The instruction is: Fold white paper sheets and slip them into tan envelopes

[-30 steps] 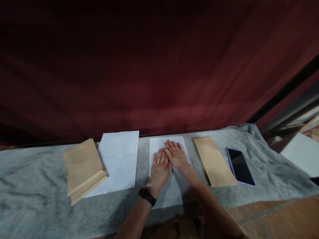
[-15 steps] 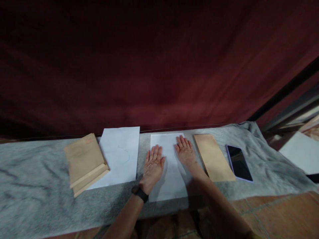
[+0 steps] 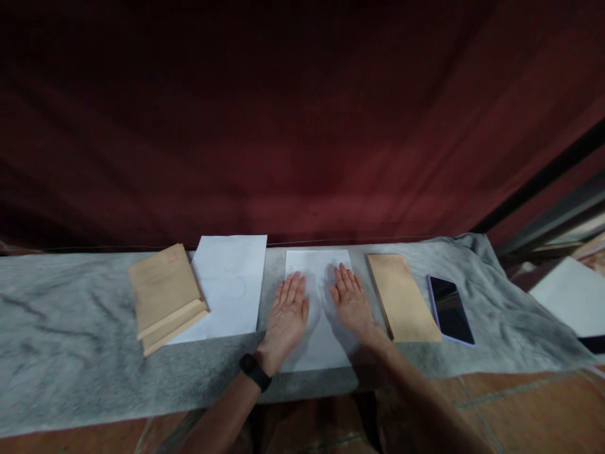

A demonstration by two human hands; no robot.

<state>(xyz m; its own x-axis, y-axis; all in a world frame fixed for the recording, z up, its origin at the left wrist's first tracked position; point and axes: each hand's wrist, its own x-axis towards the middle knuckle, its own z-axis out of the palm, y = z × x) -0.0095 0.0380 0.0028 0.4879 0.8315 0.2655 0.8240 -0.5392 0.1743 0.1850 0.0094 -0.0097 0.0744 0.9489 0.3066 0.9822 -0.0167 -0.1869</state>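
A white sheet of paper (image 3: 317,340) lies in the middle of the grey cloth. On its left side my left hand (image 3: 287,313) rests palm down, fingers extended, with a dark band on the wrist. My right hand (image 3: 352,301) lies flat over the sheet's right edge, fingers stretched away from me. Neither hand grips anything. To the left is another white sheet (image 3: 234,284) bearing a faint curved line, and brown envelopes (image 3: 165,287) overlap its left edge. A stack of brown envelopes (image 3: 404,299) sits just right of my right hand.
A phone (image 3: 451,309) in a purple case lies right of the envelope stack. Grey cloth (image 3: 70,328) covers the long, low surface. Behind it hangs a dark red curtain (image 3: 302,139). Tiled floor (image 3: 529,403) shows in front, and a white flat object (image 3: 571,296) is at far right.
My left hand has slid slightly left and toward me on the sheet. My right hand has shifted slightly toward me. The view has moved a little.
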